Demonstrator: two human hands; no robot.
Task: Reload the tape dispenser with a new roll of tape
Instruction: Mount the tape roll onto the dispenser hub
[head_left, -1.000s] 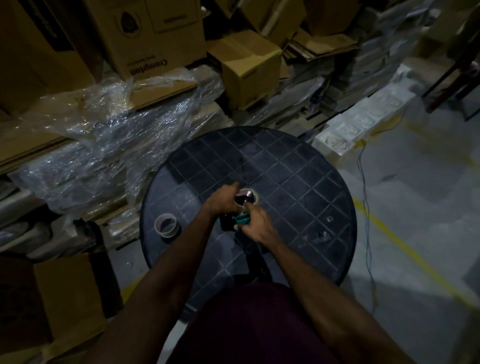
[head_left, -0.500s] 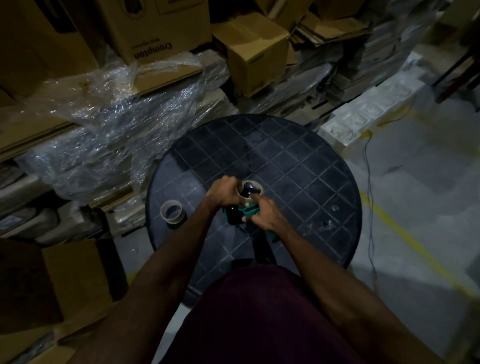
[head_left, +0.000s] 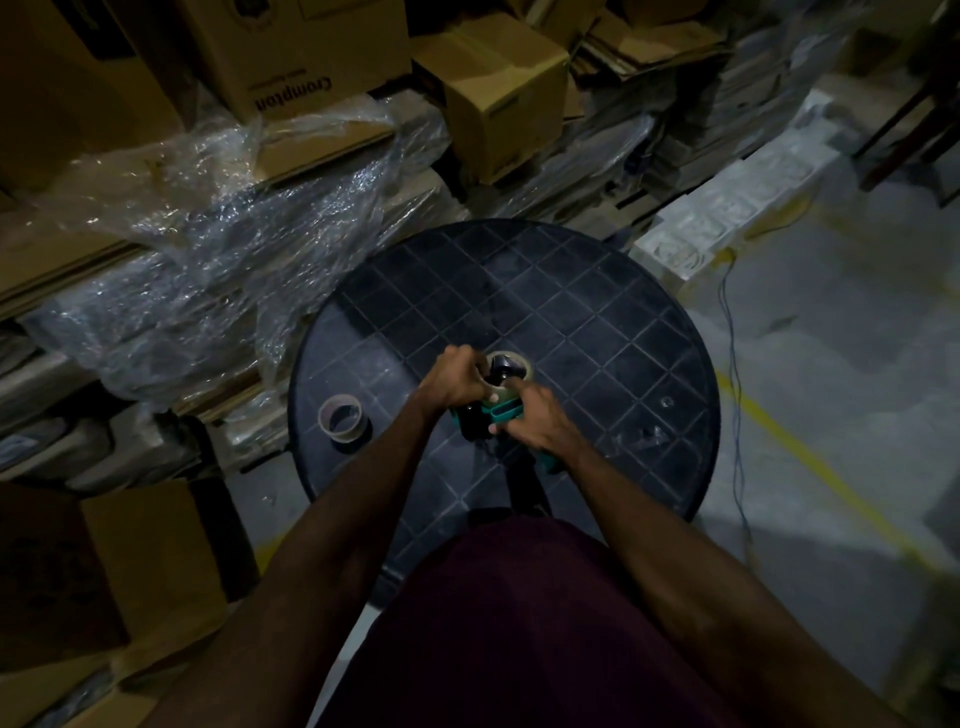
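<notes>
Dim light throughout; detail in shadow is poor.

Surface: round dark table with a raised diamond-grid pattern on top, dusty and scuffed. Both hands work near its centre.

Left hand: fingers curled closed around the left side of the tape roll, which sits on the teal tape dispenser. The roll's pale rim and dark core show just right of the left fingertips.

Right hand: fingers folded tight over the dispenser body, thumb lying along its teal top just below the roll. The handle end sticks out under the heel of this hand. Dispenser and roll lie between the two hands, touching both; whether they rest on the table or are lifted off it cannot be told.

An empty tape core stands on end on the table, well to the left of the left fingers, near the rim.

Room: beyond the fingers, past the far edge of the table, stacked cardboard boxes and a smaller box; crumpled clear plastic wrap drapes over flattened cartons to the far left. White foam packing blocks lie on the floor to the far right of the fingers. Grey concrete floor carries a yellow painted line and a thin cable running beside the table. An open carton sits on the floor to the near left.
</notes>
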